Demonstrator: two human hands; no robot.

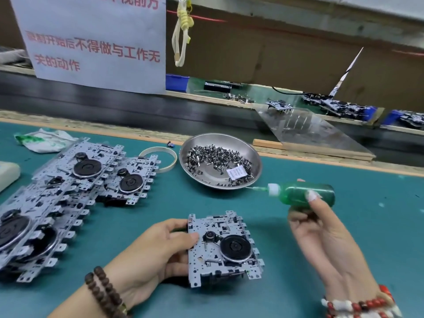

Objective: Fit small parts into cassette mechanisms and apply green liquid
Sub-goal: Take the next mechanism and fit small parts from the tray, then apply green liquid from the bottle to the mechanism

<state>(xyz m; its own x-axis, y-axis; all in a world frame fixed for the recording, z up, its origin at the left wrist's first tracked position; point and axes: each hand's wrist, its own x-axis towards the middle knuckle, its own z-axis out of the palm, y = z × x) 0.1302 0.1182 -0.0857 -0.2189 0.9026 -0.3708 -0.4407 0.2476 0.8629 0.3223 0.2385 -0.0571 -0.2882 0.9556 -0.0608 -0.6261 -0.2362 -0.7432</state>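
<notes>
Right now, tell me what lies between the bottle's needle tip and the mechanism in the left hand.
Head view: only bare green mat between needle tip and held mechanism.

Hands w/ mechanism, green bottle

Bench surface: teal-green mat, pale wood edging along its far side. Directly on it:
- 9 o'clock: overlapping spread of metal cassette mechanisms, black flywheels up.
- 10 o'clock: crumpled white-and-green plastic bag.
- 11 o'clock: pale ring, touching the spread's far end.
- 12 o'clock: steel dish of small metal parts, with a white label slip inside.
- Far 9 o'clock: cream-coloured block, partly out of frame.
- 6 o'clock: single mechanism, hand-held; contact with mat unclear.
</notes>
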